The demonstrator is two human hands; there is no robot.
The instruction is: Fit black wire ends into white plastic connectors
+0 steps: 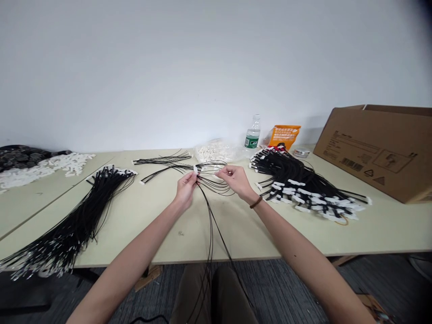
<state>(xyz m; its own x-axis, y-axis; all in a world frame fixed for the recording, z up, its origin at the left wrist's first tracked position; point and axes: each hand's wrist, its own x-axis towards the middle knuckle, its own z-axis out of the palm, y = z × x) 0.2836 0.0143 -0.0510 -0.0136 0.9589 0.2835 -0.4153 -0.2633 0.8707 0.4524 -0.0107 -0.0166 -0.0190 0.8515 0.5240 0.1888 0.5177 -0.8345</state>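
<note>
My left hand (185, 189) pinches a small white plastic connector (195, 169), with thin black wires (211, 184) fanning out from it. Some of these wires droop past the table's front edge. My right hand (236, 180) is close by on the right, its fingertips pinched on the same black wires. A large bundle of black wires with white ends (77, 220) lies to the left of my hands. Another (297, 180) lies to the right, and a thinner bunch (162, 159) lies ahead.
The pale table (189, 234) holds a bag of white connectors (212, 151), a water bottle (252, 132), an orange packet (285, 136) and a small round tin (301, 152). A cardboard box (374, 153) stands at the right. White pieces (43, 173) and a dark heap (20, 157) lie far left.
</note>
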